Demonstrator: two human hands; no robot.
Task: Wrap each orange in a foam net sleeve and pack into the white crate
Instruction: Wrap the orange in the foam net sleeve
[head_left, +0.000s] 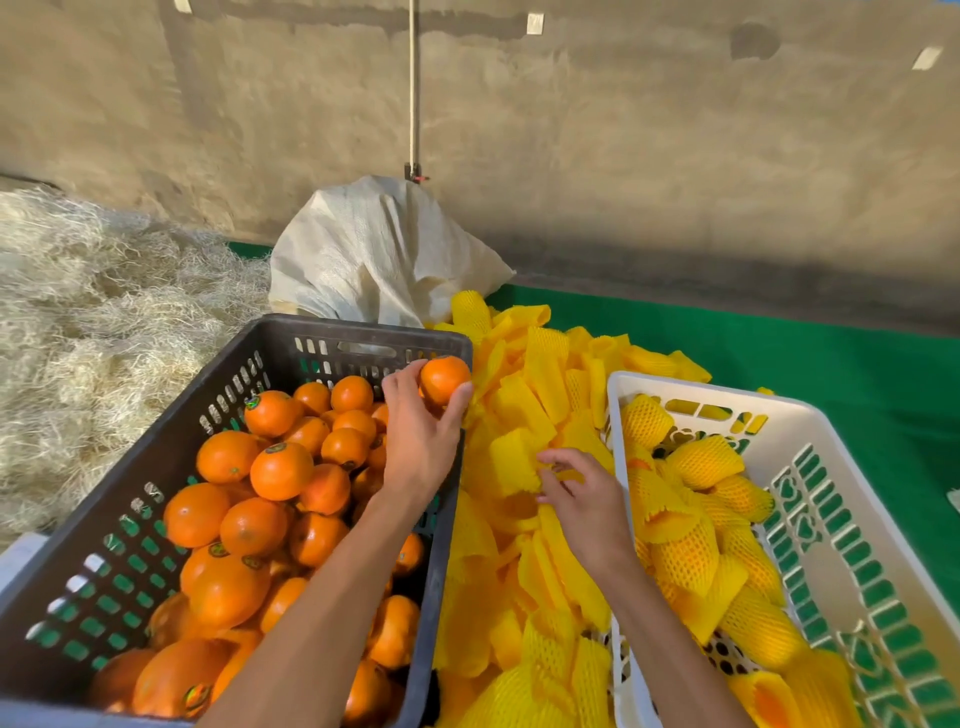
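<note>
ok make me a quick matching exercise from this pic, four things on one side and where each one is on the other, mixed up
Things:
1. orange in the left hand
2. loose foam net sleeves
3. wrapped oranges
4. white sack

Places:
A. in the white crate
B. behind the dark crate, by the wall
C. heaped between the two crates
D. above the dark crate's far right corner

Pairs: 1-D, 2-C, 3-A, 4-B

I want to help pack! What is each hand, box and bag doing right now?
Left hand: holds one bare orange above the dark crate's rim.
Right hand: fingers curled on the pile of foam net sleeves.
Dark crate: full of bare oranges.
White crate: partly filled with sleeved oranges.
White sack: slumped against the wall.
</note>
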